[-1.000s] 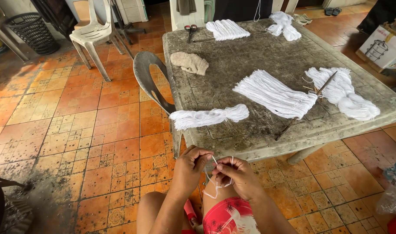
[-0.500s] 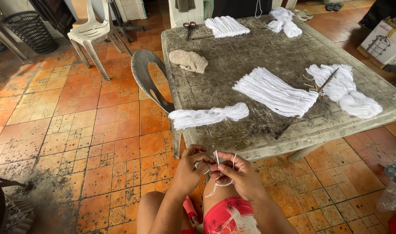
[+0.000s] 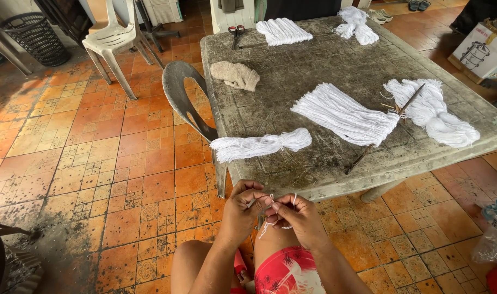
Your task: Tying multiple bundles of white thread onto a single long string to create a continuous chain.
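The orange tiled floor [image 3: 123,163] carries a weathered grey table [image 3: 292,71], a white plastic chair [image 3: 115,41] and a grey chair [image 3: 186,103] set against the table edge. A black mesh basket [image 3: 33,35] stands at the far left; its contents cannot be seen. A cardboard box [image 3: 485,49] sits at the far right. On the table lie white yarn bundles, the nearest one [image 3: 259,146] close to the front edge, plus a beige cloth [image 3: 236,74] and scissors [image 3: 237,32]. Below the table edge, the left hand [image 3: 242,209] and right hand [image 3: 298,216] meet, fingers pinched together on a thin white string [image 3: 266,227] held between them.
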